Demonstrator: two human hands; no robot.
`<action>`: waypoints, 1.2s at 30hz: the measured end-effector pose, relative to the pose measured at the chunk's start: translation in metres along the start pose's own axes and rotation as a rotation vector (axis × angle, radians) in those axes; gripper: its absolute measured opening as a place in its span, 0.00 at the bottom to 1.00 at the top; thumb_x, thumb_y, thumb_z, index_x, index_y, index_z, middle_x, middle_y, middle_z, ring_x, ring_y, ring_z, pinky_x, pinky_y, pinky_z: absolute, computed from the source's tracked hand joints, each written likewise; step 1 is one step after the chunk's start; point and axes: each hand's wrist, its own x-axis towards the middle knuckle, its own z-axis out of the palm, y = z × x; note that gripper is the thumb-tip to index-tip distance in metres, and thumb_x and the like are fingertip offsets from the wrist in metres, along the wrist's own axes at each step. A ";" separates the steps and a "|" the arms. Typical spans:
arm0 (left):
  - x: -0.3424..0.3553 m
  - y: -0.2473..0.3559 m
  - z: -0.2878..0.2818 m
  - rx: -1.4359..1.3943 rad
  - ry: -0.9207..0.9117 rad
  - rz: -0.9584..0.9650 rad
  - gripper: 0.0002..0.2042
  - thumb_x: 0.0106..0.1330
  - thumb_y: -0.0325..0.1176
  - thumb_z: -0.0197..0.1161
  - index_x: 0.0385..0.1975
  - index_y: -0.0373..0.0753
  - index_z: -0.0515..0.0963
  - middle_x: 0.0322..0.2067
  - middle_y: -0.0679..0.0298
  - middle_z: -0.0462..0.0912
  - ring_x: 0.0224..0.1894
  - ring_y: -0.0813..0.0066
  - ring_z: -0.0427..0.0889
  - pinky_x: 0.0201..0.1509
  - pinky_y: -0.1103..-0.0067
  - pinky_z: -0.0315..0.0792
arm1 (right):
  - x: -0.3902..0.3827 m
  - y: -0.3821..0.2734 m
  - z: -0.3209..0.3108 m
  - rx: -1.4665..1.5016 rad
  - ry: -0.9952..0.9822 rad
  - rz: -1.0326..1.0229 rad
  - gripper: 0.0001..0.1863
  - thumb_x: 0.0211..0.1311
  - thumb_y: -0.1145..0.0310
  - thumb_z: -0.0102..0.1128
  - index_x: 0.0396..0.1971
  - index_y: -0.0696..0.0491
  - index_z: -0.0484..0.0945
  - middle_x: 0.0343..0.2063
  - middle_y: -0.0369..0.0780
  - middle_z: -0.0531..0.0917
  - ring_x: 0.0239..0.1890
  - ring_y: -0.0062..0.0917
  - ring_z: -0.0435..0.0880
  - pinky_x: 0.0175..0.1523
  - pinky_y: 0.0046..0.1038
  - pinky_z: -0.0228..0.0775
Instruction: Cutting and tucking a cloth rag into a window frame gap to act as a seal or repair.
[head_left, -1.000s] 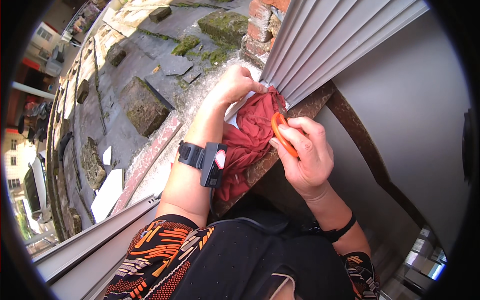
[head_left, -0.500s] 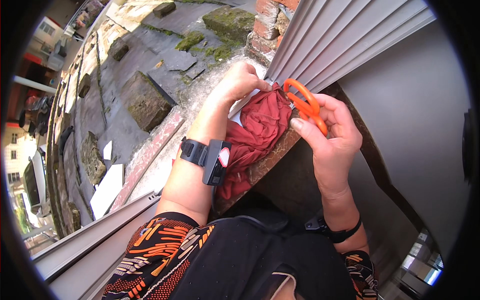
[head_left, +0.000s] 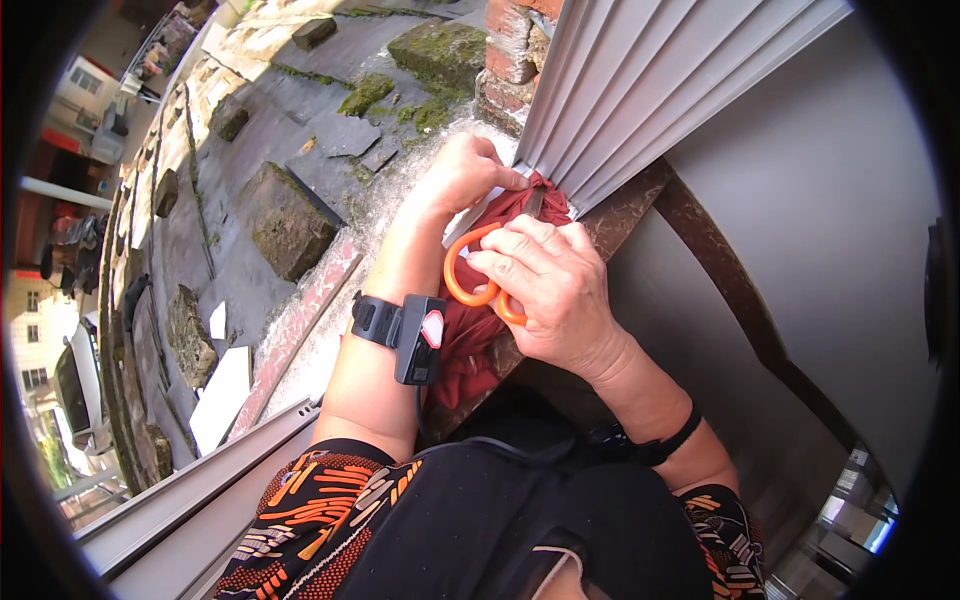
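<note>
A crumpled dark red cloth (head_left: 468, 340) lies along the window sill and is bunched into the corner beside the ribbed window frame. My left hand (head_left: 458, 182) reaches to that corner, thumb and fingers pinched at the cloth's far end. In my right hand (head_left: 558, 290) is a pair of scissors with orange handles (head_left: 484, 298). Its loops point back toward me, and a short length of metal blade shows against the cloth, close to my left fingertips. The blade tip is hidden in the folds.
The ribbed grey window frame (head_left: 640, 80) rises at the far right, next to a brick wall edge (head_left: 508, 65). A brown marbled sill edge (head_left: 630, 205) runs beneath. Outside on the left lies a slate roof with mossy stone blocks (head_left: 290, 220). A window rail (head_left: 200, 480) crosses lower left.
My right hand has turned over and moved left, bringing the scissors from beside the cloth down onto it, blade toward the corner. My left hand stays at the cloth's far end.
</note>
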 end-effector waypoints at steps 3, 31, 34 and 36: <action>-0.002 0.006 0.000 -0.029 0.013 -0.014 0.20 0.51 0.41 0.82 0.24 0.29 0.82 0.17 0.60 0.78 0.19 0.72 0.76 0.23 0.71 0.69 | 0.005 -0.012 0.009 -0.082 0.026 0.050 0.07 0.53 0.67 0.64 0.32 0.52 0.82 0.35 0.37 0.83 0.41 0.30 0.82 0.43 0.35 0.68; -0.006 0.017 0.000 0.070 -0.013 -0.058 0.19 0.57 0.45 0.78 0.28 0.32 0.83 0.20 0.63 0.80 0.24 0.73 0.79 0.26 0.74 0.74 | -0.008 -0.029 0.007 -0.263 -0.084 0.119 0.13 0.49 0.70 0.66 0.37 0.56 0.84 0.41 0.43 0.86 0.43 0.34 0.85 0.41 0.33 0.72; -0.009 0.019 -0.002 0.075 0.007 -0.066 0.20 0.56 0.44 0.78 0.28 0.30 0.83 0.20 0.60 0.80 0.23 0.71 0.79 0.27 0.72 0.74 | -0.013 -0.023 0.008 -0.236 0.021 0.062 0.12 0.52 0.69 0.63 0.37 0.57 0.83 0.40 0.45 0.85 0.41 0.35 0.84 0.39 0.34 0.70; -0.006 0.015 -0.001 0.074 0.035 -0.036 0.22 0.54 0.45 0.79 0.27 0.26 0.84 0.18 0.54 0.81 0.22 0.68 0.79 0.30 0.66 0.74 | -0.018 -0.014 -0.001 -0.199 0.096 0.034 0.13 0.53 0.69 0.62 0.38 0.57 0.83 0.41 0.46 0.86 0.42 0.35 0.85 0.39 0.34 0.70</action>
